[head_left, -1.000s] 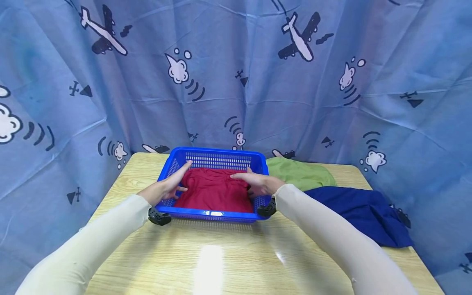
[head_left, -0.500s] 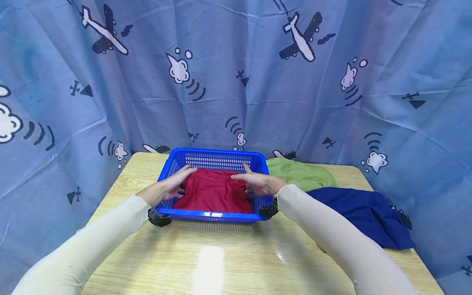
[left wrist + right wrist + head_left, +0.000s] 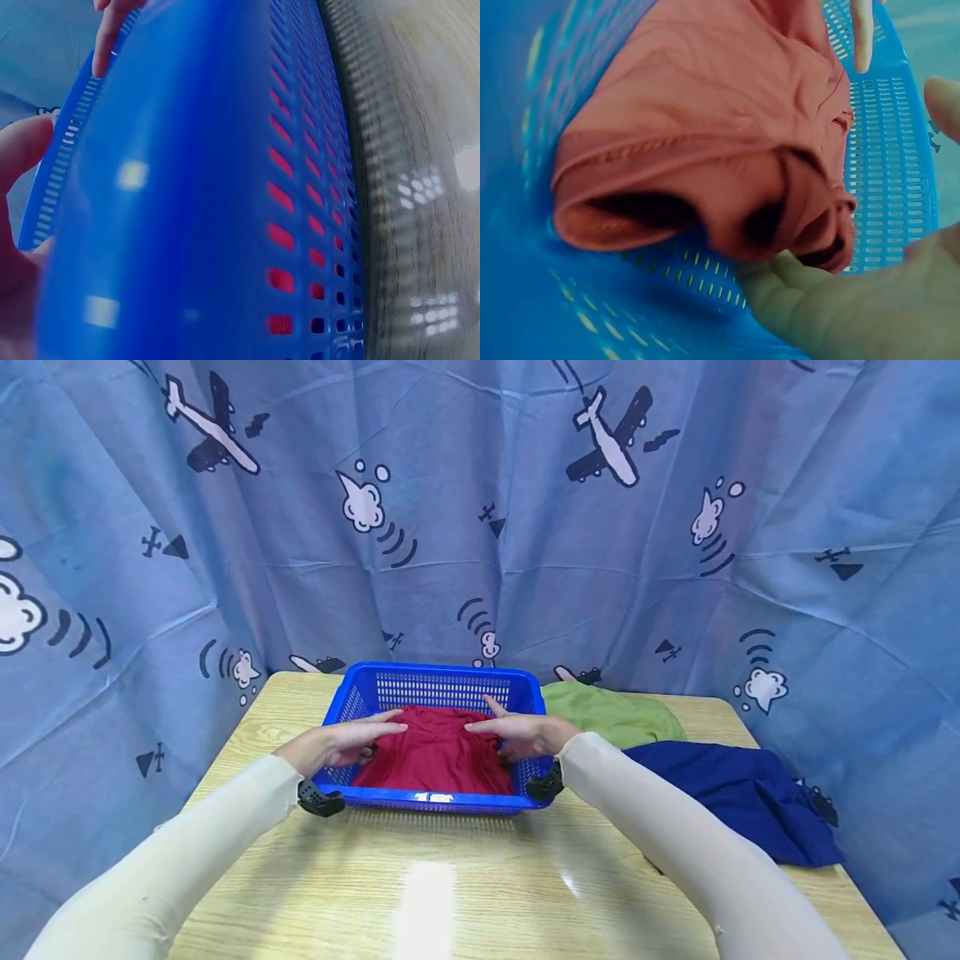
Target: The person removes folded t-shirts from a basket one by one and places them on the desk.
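Note:
A red garment (image 3: 442, 756) with stitched hems lies bunched inside a blue plastic basket (image 3: 435, 797). My left hand (image 3: 347, 742) reaches over the basket's left side to the garment's left edge, its upper fingers stretched over the cloth. On the opposite side, my right hand (image 3: 527, 733) is at the garment's right edge. In the right wrist view, the fingers of my right hand (image 3: 855, 307) touch the underside of a loosely folded hem, while the thumb stands apart. The basket wall hides most of the left hand's work in the left wrist view.
To the right of the basket lie a green cloth (image 3: 607, 714) and a dark blue cloth (image 3: 742, 797). The basket stands on a wooden table (image 3: 360, 893). A blue curtain (image 3: 450, 527) with plane prints hangs behind and at both sides.
My left hand's upper fingers have swung down and inward over the garment's left side. The right hand has shifted slightly inward. The garment's left edge sits a little further in; the basket has stayed put.

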Demonstrator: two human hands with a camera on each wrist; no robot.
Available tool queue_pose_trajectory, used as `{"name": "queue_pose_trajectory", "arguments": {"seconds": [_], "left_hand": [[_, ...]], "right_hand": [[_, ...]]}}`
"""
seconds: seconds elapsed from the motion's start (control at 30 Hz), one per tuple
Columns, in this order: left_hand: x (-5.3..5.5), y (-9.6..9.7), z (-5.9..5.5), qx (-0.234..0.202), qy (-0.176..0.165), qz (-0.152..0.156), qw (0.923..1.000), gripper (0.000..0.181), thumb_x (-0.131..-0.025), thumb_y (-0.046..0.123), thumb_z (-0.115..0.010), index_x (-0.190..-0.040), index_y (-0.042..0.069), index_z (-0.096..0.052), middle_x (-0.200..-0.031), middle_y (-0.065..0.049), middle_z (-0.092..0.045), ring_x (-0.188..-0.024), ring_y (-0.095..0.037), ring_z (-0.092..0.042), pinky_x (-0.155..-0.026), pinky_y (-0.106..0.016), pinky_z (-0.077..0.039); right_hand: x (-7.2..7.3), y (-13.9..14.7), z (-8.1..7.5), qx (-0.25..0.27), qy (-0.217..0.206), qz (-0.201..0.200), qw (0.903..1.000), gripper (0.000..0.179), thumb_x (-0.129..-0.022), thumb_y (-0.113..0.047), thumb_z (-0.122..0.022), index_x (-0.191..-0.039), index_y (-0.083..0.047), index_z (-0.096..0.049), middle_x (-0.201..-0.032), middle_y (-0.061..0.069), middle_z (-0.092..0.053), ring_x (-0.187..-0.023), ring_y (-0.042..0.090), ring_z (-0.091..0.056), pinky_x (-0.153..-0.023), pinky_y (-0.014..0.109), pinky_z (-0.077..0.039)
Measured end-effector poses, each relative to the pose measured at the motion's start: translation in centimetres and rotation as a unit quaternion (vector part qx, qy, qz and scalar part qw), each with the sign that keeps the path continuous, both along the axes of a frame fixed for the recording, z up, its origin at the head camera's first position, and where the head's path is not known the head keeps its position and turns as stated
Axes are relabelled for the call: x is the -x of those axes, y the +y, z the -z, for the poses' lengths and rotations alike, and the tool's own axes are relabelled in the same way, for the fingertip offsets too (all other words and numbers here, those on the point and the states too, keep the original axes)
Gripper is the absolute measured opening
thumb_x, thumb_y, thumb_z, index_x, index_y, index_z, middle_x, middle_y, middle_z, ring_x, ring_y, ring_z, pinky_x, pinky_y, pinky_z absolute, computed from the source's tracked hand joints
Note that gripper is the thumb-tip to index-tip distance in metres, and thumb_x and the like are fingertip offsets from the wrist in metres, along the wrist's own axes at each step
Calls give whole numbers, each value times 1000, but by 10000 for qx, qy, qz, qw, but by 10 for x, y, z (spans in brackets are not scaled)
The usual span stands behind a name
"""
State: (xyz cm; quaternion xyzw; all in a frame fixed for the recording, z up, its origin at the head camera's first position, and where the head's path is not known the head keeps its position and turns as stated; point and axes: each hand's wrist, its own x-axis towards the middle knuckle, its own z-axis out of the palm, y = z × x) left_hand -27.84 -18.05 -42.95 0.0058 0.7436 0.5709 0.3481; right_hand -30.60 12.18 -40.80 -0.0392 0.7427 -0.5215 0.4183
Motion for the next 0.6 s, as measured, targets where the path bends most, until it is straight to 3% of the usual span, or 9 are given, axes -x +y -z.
{"name": "queue_pose_trajectory", "arguments": {"seconds": [0.13,0.23,0.43,0.6], "left_hand": [[-1,0,1,161,87,337,9993,64,-105,36,-48,-162,17,-26,-172,-14,-4,-157,-43,1,-125,-64,-6],[-1,1,3,1,168,448,9989,57,-107,33,-47,-158,11,-35,-171,-13,-13,-158,-39,-5,-127,-58,-6],[1,2,5,-266,356,417,9981,54,-106,26,-49,-156,6,-37,-170,-15,-18,-158,-38,-6,-128,-56,-3],[0,2,4,-185,365,192,9990,57,-102,25,-56,-155,9,-42,-170,-16,-17,-158,-39,-7,-128,-58,-3]], "right_hand": [[1,1,-1,40,-11,-177,9998,85,-103,-34,-55,-163,-34,4,-171,16,1,-155,49,-10,-123,65,-18],[2,2,-2,123,-110,-354,9992,74,-105,-32,-52,-164,-30,-8,-171,14,-7,-157,42,-11,-125,62,-18],[3,1,-1,120,-36,-300,9995,59,-105,-28,-53,-159,-17,-34,-165,13,-31,-152,35,-28,-125,58,-22],[4,2,3,91,189,-362,9991,64,-101,-27,-58,-158,-9,-35,-164,15,-32,-154,34,-25,-126,57,-20]]}}
